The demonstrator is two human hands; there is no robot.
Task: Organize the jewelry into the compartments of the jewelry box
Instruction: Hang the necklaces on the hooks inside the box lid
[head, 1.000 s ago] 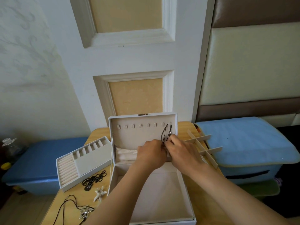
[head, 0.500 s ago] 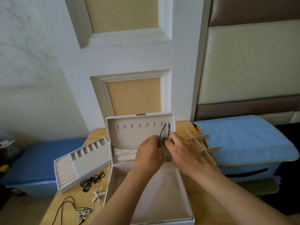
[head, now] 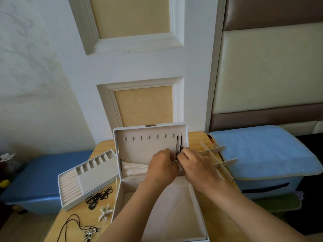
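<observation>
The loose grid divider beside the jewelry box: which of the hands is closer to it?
Right. The right hand sits right beside the divider, just to its left; the left hand is farther left, beyond the right hand.

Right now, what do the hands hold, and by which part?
The left hand and right hand pinch the necklace at its lower end; its top hangs in the lid.

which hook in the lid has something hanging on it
The rightmost hook, by the right edge of the lid: a black cord necklace hangs from it. The other hooks to its left are bare.
</observation>
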